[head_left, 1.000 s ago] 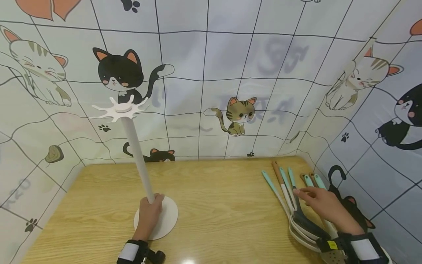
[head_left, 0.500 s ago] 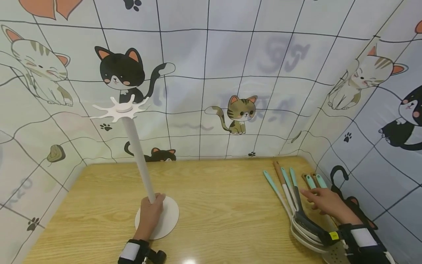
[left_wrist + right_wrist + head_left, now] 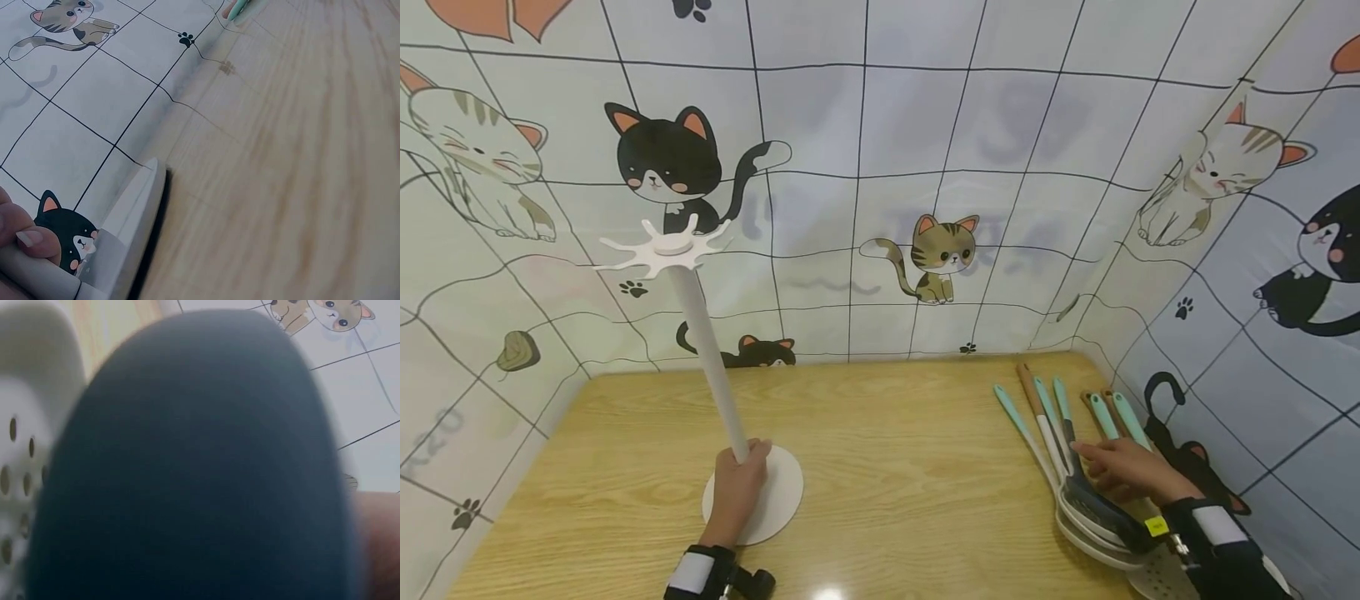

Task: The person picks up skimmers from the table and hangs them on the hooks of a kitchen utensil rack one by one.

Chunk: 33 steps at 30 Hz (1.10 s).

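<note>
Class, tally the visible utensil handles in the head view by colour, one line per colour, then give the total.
Mint-green handles: 5
Brown handles: 3 (two only partly showing)
Total: 8

Right-wrist view: dark utensil [image 3: 194, 462] blurred, perforated utensil [image 3: 15, 456] cut off.

Head view forward-down, wrist views close, tabletop [image 3: 887, 500] shared

The place is a small screened-off booth: cat-print sheeting [image 3: 820, 208] with a checked line pattern rises along the back and both sides of a wood-grain surface [image 3: 887, 500]. The utensils [image 3: 1099, 508] are kitchen ware, but whether home, lab or shop lies around it cannot be told.
</note>
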Motion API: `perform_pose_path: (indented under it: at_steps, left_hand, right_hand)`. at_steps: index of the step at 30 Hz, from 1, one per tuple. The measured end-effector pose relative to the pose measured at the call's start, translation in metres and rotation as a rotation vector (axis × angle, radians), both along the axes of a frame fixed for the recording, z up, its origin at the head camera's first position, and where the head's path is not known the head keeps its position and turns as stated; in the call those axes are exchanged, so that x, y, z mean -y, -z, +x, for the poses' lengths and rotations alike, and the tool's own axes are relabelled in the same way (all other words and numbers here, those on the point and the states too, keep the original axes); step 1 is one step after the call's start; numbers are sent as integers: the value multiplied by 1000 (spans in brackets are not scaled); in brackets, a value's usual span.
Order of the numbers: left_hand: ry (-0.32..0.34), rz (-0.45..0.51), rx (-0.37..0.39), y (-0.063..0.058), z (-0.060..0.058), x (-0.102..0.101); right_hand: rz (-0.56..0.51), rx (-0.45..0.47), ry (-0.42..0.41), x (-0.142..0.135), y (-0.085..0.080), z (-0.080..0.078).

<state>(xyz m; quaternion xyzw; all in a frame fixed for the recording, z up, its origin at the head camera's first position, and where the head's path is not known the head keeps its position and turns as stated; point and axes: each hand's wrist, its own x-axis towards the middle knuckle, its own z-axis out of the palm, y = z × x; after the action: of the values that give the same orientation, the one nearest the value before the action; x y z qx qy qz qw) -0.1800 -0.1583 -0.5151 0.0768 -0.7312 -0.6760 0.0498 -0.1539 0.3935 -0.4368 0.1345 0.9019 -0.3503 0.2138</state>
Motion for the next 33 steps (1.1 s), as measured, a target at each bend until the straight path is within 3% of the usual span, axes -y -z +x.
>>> perform_pose_path:
  at_steps: [7,15,21,33]
  left_hand:
    - [-2,-6,7,-1,0,1]
    - [15,4,-5,-2,1,-1]
    - [-8,-8,-18,-1,3,1]
    - [4,-15,-45,-2,2,-2]
  right_hand:
    - [-4,17,15,6,0,0]
    - [-32,32,-24,7,0,0]
    - [-3,37,-49,11,8,-6]
    - [63,-41,-87,19,15,-7]
